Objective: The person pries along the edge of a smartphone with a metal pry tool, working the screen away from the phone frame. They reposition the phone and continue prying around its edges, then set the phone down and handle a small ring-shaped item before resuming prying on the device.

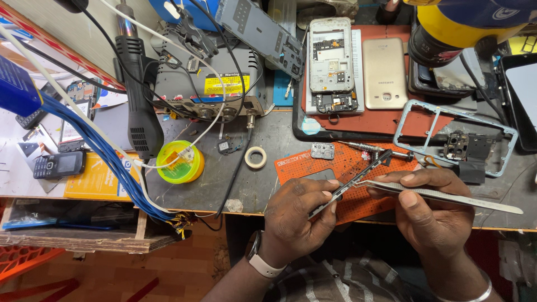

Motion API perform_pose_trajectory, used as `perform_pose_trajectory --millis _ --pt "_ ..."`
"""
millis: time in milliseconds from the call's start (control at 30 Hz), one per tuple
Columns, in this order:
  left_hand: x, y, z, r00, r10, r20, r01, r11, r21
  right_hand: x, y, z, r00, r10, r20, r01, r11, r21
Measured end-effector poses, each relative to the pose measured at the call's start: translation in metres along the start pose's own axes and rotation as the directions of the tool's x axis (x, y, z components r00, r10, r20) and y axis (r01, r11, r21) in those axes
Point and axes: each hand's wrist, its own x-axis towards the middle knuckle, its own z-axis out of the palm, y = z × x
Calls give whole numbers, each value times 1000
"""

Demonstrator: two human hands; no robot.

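My left hand (296,215) grips a thin dark circuit board strip (358,178), held edge-on and slanting up to the right above an orange perforated mat (313,162). My right hand (430,210) pinches long silver tweezers (447,194), whose tips meet the strip near its middle. A watch with a white strap sits on my left wrist, a silver bangle on my right.
An opened phone (331,61) and a gold back cover (385,72) lie on a red mat behind. A pale phone frame (453,134), a small tape roll (256,157), a hot-air gun (140,95), a green-yellow tub (179,162) and a grey station (207,84) crowd the bench.
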Motion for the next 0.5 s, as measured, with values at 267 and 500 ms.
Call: perform_pose_trajectory --millis 267,500 --pt "-1 -1 1 1000 -5 4 5 1000 -8 1 0 1 1000 -14 -2 14 1000 -10" --pt "-2 -2 0 1000 -5 9 5 1000 -4 0 0 0 1000 3 -9 -3 1000 9"
